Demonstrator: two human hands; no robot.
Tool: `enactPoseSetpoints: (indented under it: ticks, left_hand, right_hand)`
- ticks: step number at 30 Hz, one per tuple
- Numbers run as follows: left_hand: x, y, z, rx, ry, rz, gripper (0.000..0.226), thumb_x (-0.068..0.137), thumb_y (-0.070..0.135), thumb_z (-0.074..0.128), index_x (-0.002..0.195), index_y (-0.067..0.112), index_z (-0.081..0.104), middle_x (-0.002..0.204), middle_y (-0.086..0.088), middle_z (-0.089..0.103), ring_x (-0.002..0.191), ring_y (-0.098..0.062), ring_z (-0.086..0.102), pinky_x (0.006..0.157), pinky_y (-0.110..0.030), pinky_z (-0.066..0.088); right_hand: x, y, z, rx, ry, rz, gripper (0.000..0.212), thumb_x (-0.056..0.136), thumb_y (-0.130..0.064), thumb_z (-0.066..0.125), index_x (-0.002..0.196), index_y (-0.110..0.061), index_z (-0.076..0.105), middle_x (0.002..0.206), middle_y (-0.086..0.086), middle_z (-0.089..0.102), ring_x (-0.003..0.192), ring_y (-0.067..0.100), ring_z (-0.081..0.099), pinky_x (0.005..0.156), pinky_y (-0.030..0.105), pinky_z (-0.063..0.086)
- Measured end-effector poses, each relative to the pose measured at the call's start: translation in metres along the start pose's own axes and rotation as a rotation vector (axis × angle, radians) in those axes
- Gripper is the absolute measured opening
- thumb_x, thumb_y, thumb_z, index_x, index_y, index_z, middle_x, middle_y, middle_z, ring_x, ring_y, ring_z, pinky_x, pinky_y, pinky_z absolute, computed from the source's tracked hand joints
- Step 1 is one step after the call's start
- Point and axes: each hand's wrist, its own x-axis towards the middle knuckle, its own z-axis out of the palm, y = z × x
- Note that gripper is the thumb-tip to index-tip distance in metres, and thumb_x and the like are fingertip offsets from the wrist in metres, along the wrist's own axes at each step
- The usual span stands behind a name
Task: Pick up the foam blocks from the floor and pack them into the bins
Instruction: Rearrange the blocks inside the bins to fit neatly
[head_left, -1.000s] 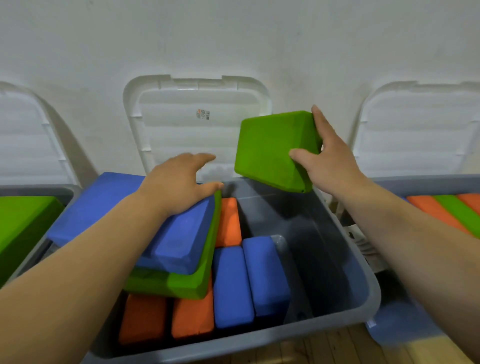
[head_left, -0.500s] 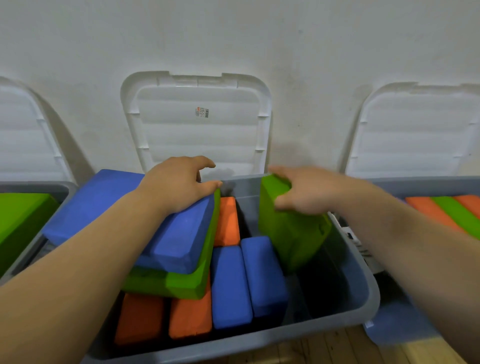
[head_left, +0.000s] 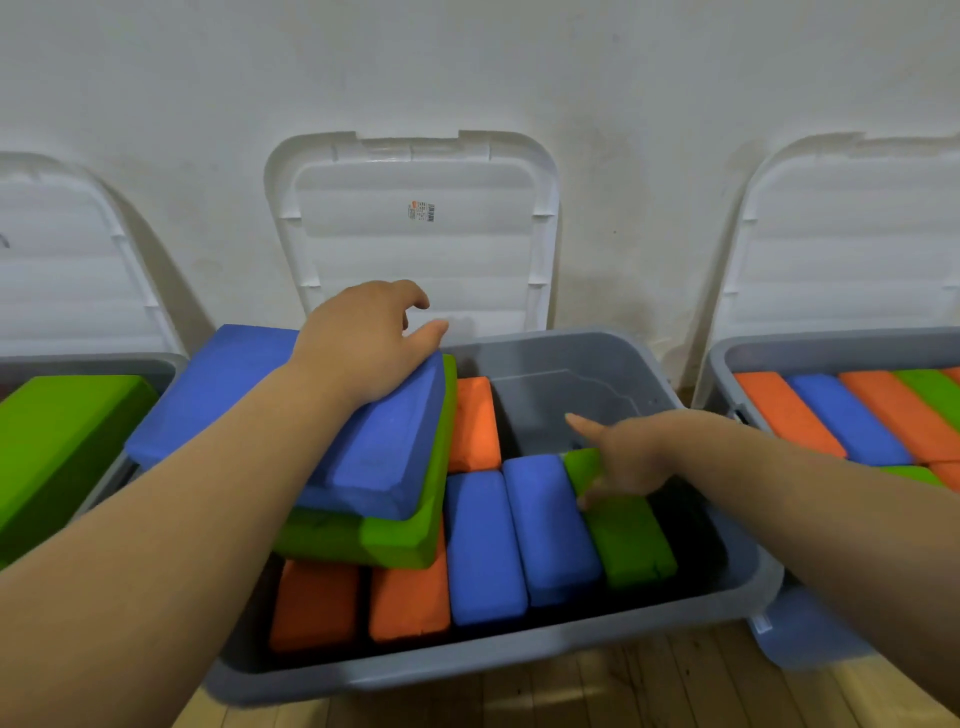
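My left hand (head_left: 363, 348) lies palm down on a big blue block (head_left: 249, 395), with the fingers relaxed and a little bent past its far corner; it rests on the block and does not clasp it. This blue block lies tilted on a big green block (head_left: 410, 535), and the 2 together lean over the left side of the middle bin (head_left: 467, 670). My right hand (head_left: 631, 457) is inside the same bin, on the right, with 1 finger stretched out straight and the other fingertips touching the far end of a green block (head_left: 634, 540); the fingers are loose and close around nothing. That green block stands on its narrow side in the bin, touching the right one (head_left: 550, 525) of 2 blue blocks that stand the same way; the left one (head_left: 480, 545) is against it. Left of them 2 orange blocks (head_left: 314, 605) show under the tilted stack, and 1 more orange block (head_left: 475, 421) stands behind. The far right corner of the bin shows bare grey bottom. A white lid (head_left: 415, 249) leans on the wall behind. The left bin (head_left: 156, 364) holds a green block (head_left: 62, 441), and the right bin (head_left: 727, 353) holds orange, blue and green blocks in a row. The bins stand on a wooden floor (head_left: 571, 696).
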Motion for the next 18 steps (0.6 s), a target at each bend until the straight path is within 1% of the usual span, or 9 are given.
enactPoseSetpoints:
  ticks: [1,3,6,8,11,12,14,17,18]
  left_hand:
    - [-0.001,0.000,-0.002,-0.009,0.018,-0.016,0.045,0.097,0.057,0.050,0.129,0.028,0.062,0.107,0.006,0.065,0.099,-0.018,0.059,0.076,-0.034,0.040]
    - [-0.005,-0.003,-0.007,-0.027,0.038,-0.049,0.045,0.097,0.057,0.049,0.130,0.028,0.061,0.112,0.004,0.064,0.101,-0.018,0.059,0.078,-0.034,0.042]
    - [-0.013,-0.015,-0.015,-0.026,-0.013,-0.074,0.051,0.095,0.063,0.049,0.133,0.029,0.059,0.124,0.001,0.062,0.113,-0.022,0.059,0.093,-0.041,0.048]
    - [-0.023,-0.028,-0.020,-0.029,-0.073,-0.095,0.064,0.089,0.070,0.045,0.136,0.030,0.058,0.133,-0.002,0.060,0.125,-0.026,0.054,0.104,-0.046,0.045]
    - [-0.039,-0.056,-0.035,-0.003,-0.089,-0.236,0.085,0.076,0.082,0.034,0.143,0.034,0.053,0.144,-0.005,0.051,0.134,-0.032,0.047,0.112,-0.051,0.040]
    - [-0.046,-0.067,-0.040,0.020,-0.098,-0.295,0.092,0.072,0.087,0.030,0.146,0.037,0.049,0.147,-0.006,0.047,0.136,-0.034,0.044,0.113,-0.052,0.038]
    - [-0.061,-0.086,-0.045,0.059,-0.168,-0.398,0.100,0.066,0.096,0.027,0.151,0.045,0.037,0.154,-0.005,0.037,0.141,-0.038,0.039,0.115,-0.054,0.035]
    - [-0.077,-0.099,-0.043,0.047,-0.253,-0.464,0.100,0.065,0.100,0.029,0.153,0.052,0.026,0.160,-0.004,0.026,0.141,-0.043,0.037,0.115,-0.054,0.035]
    - [-0.078,-0.099,-0.043,0.057,-0.251,-0.464,0.099,0.066,0.100,0.029,0.153,0.053,0.025,0.161,-0.004,0.025,0.140,-0.044,0.038,0.114,-0.054,0.036]
  right_hand:
    - [-0.005,-0.010,-0.009,0.047,0.093,-0.062,0.117,0.084,-0.068,0.068,0.160,-0.035,-0.013,0.165,0.011,0.028,0.145,0.034,0.037,0.114,0.041,0.036]
    - [-0.013,-0.034,-0.023,0.317,0.231,-0.217,0.106,0.084,-0.058,0.074,0.163,-0.036,0.007,0.163,0.005,0.034,0.143,0.026,0.041,0.106,0.031,0.039]
    - [-0.018,-0.080,-0.033,0.606,0.335,-0.424,0.094,0.083,-0.051,0.077,0.159,-0.043,0.023,0.153,-0.002,0.046,0.136,0.016,0.048,0.104,0.029,0.040]
    - [-0.016,-0.106,-0.035,0.737,0.306,-0.478,0.090,0.084,-0.047,0.076,0.158,-0.045,0.024,0.148,-0.002,0.049,0.129,0.016,0.052,0.100,0.031,0.044]
    - [-0.011,-0.128,-0.036,0.973,0.077,-0.505,0.080,0.087,-0.053,0.069,0.156,-0.045,0.028,0.139,-0.011,0.050,0.124,0.019,0.054,0.083,0.032,0.046]
    - [-0.010,-0.132,-0.037,1.002,0.028,-0.511,0.075,0.086,-0.058,0.067,0.152,-0.048,0.033,0.137,-0.015,0.052,0.125,0.021,0.054,0.083,0.033,0.045]
    - [-0.004,-0.137,-0.035,1.009,0.027,-0.518,0.064,0.086,-0.063,0.066,0.144,-0.052,0.040,0.134,-0.019,0.056,0.120,0.020,0.057,0.086,0.037,0.045]
    - [0.004,-0.146,-0.029,1.044,0.040,-0.509,0.057,0.086,-0.056,0.070,0.139,-0.050,0.047,0.129,-0.017,0.065,0.114,0.016,0.064,0.083,0.035,0.049]
    - [0.005,-0.149,-0.026,1.060,0.037,-0.508,0.051,0.088,-0.051,0.071,0.135,-0.048,0.052,0.125,-0.015,0.069,0.114,0.017,0.066,0.086,0.038,0.053]
